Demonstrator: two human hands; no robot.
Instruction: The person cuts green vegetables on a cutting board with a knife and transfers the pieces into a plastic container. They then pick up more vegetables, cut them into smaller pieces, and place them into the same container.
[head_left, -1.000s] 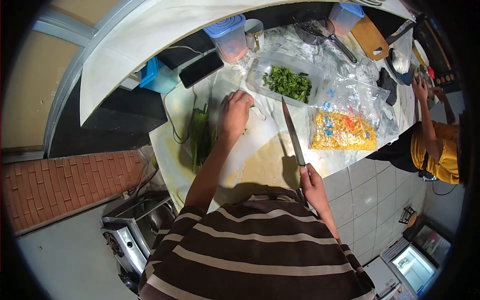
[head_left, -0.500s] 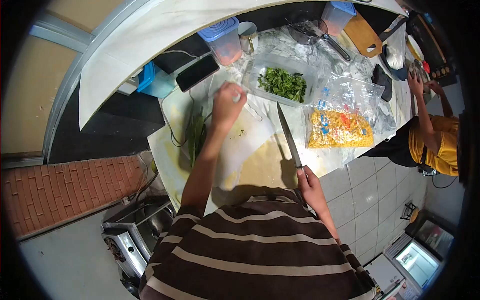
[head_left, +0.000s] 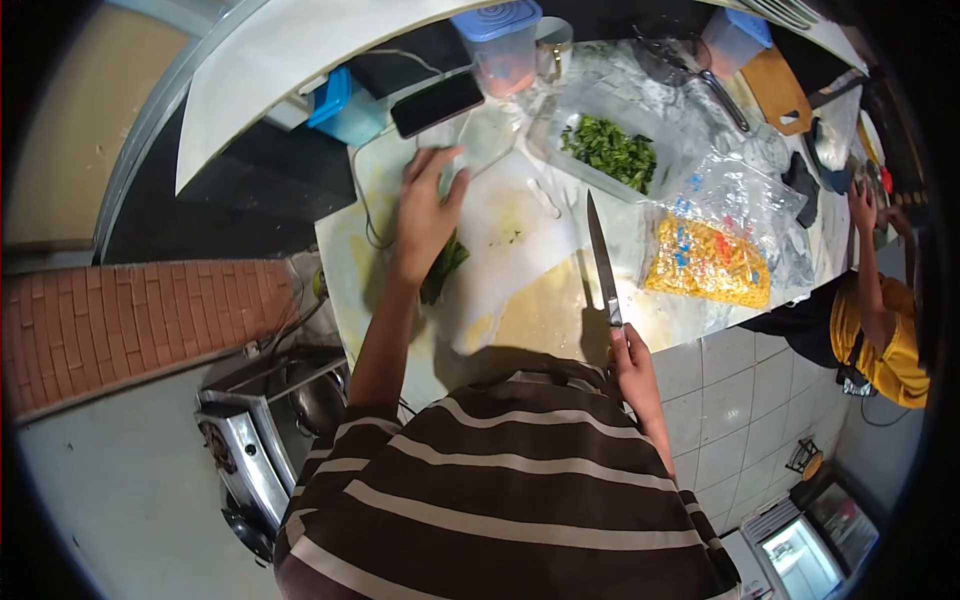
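Note:
My right hand (head_left: 632,365) grips a kitchen knife (head_left: 602,255) by its handle, the blade pointing away from me over the counter. My left hand (head_left: 428,210) is over the left side of the counter, thumb and fingers apart, with nothing visible in it. Green leaves (head_left: 447,265) lie beside its wrist, partly hidden by the forearm. Between my hands is a white cutting board (head_left: 485,290) with a few green bits on it. Beyond it, a clear plastic container (head_left: 555,125) holds chopped greens (head_left: 608,152).
A bag of yellow pieces (head_left: 710,265) lies right of the knife. A phone (head_left: 437,103), a blue-lidded tub (head_left: 497,50) and a mug (head_left: 553,48) stand at the back. Farther right are a pan (head_left: 672,58), a wooden board (head_left: 778,90) and another person (head_left: 880,320).
My left hand has opened from a closed pose and shifted left, nearer the leaves. The right hand still holds the knife. The whole view has shifted slightly.

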